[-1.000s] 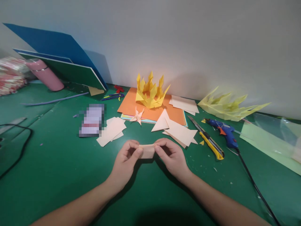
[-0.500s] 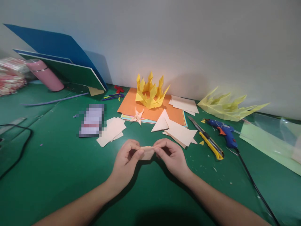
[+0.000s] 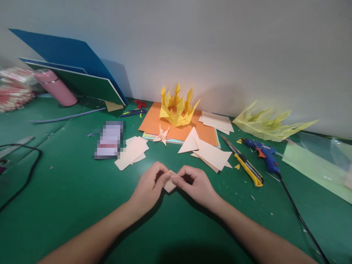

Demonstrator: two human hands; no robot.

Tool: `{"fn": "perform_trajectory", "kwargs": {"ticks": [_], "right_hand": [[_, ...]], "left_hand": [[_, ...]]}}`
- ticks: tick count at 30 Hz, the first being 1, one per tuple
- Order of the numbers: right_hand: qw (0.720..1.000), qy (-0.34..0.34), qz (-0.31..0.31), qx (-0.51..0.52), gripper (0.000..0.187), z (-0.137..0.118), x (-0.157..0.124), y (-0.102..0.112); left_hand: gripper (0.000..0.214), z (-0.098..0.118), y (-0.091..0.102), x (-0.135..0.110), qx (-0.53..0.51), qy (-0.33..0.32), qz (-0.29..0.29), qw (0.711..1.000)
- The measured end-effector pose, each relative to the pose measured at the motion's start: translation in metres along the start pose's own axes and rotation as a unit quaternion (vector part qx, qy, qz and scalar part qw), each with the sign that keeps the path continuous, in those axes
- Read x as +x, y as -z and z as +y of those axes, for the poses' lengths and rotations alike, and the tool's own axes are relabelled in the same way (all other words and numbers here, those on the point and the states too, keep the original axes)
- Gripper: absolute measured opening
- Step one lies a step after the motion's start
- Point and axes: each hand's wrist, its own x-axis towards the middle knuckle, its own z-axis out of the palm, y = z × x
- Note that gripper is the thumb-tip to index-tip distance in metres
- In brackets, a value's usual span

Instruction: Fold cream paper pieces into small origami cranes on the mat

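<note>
Both my hands meet low over the green table (image 3: 68,190) and pinch one small folded piece of pale peach paper (image 3: 169,184). My left hand (image 3: 150,187) grips its left side with curled fingers. My right hand (image 3: 195,183) grips its right side, thumb and forefinger pressed together. Only a small wedge of the paper shows between the fingers. Beyond the hands lie loose peach paper pieces (image 3: 132,151) and peach triangles (image 3: 211,154).
A yellow folded paper crown (image 3: 177,108) stands on an orange sheet (image 3: 154,123), with a small peach origami figure (image 3: 162,135) in front. A yellow utility knife (image 3: 246,167), a blue glue gun (image 3: 264,154) with its cord, spiky yellow paper (image 3: 269,123), coloured boards (image 3: 68,69) and a pink bottle (image 3: 56,88) surround them.
My hands have drawn closer together, and the peach paper between them has folded up smaller, from a wide strip to a small wedge.
</note>
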Motion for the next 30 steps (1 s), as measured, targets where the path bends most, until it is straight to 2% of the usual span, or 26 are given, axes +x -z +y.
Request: {"fn": "perform_trajectory", "kwargs": {"ticks": [9, 13, 16, 18, 21, 22, 24, 27, 30], "right_hand": [[0.996, -0.066, -0.011, 0.054, 0.027, 0.000, 0.000, 0.000], [0.993, -0.075, -0.033, 0.083, 0.026, 0.000, -0.001, -0.002], [0.996, -0.054, -0.032, 0.062, 0.021, 0.000, -0.001, -0.003], [0.997, -0.045, -0.031, 0.047, 0.020, 0.000, -0.001, -0.003], [0.994, -0.057, -0.015, 0.092, 0.025, 0.002, 0.001, -0.002], [0.991, -0.061, -0.002, 0.117, 0.027, 0.003, 0.002, -0.001], [0.985, -0.063, 0.029, 0.156, 0.030, 0.005, 0.003, 0.000], [0.983, -0.055, 0.053, 0.169, 0.030, 0.005, 0.004, 0.001], [0.984, -0.037, 0.068, 0.163, 0.032, 0.002, 0.003, 0.001]], "left_hand": [[0.009, 0.004, -0.001, 0.001, -0.023, -0.019, 0.019, 0.999], [0.010, -0.001, 0.002, 0.003, 0.003, -0.068, -0.004, 0.998], [0.012, -0.001, 0.004, 0.004, 0.016, -0.119, -0.029, 0.992], [0.013, -0.001, 0.005, 0.005, 0.028, -0.129, -0.026, 0.991], [0.002, -0.001, 0.001, 0.004, -0.018, -0.070, 0.006, 0.997], [0.017, -0.001, -0.001, 0.003, -0.071, -0.035, 0.016, 0.997], [0.041, 0.000, -0.006, 0.002, -0.153, 0.025, -0.017, 0.988], [0.036, 0.002, -0.013, 0.000, -0.197, 0.070, -0.022, 0.978], [0.033, 0.005, -0.016, -0.001, -0.221, 0.084, -0.021, 0.971]]}}
